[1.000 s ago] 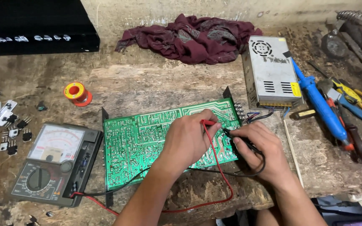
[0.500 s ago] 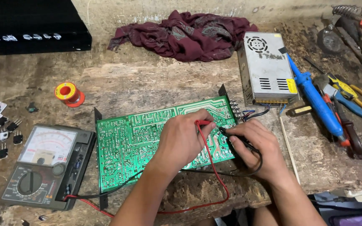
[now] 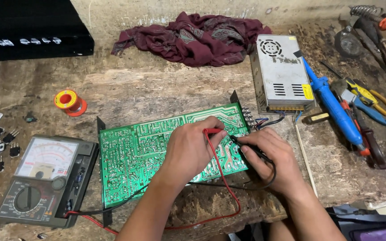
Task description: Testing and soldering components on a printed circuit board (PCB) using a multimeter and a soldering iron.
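On the worn wooden counter (image 3: 157, 93), a green rectangular printed circuit board (image 3: 139, 151) is lying solder side up at the centre, its black metal brackets standing at its corners. The left hand (image 3: 193, 147) is resting on the board's right half, its fingers pinched shut around a red test probe (image 3: 213, 132) whose tip is pointing toward 3 o'clock. The right hand (image 3: 269, 158) is sitting just at 3 o'clock of the left one, over the board's right edge, its fingers closed around a black test probe (image 3: 246, 146) that is angling toward 10 o'clock. The two probe tips are nearly meeting on the board; whether they are touching it cannot be told.

A red lead wire (image 3: 224, 187) is looping down from the red probe toward 6 o'clock and running leftward, together with a black lead, to a grey analog multimeter with a white dial face (image 3: 45, 178), which is lying at 9 o'clock of the board, just beside it.

At 1 o'clock of the board a silver perforated metal power supply box (image 3: 280, 73) is standing near it, with coloured wires trailing toward the board's corner. A blue-handled soldering iron (image 3: 333, 107) is lying at 3 o'clock of that box. A crumpled maroon cloth (image 3: 193, 38) is lying at 12 o'clock, well apart from the board, and a small orange spool of solder wire (image 3: 70, 101) is sitting at 10 o'clock.
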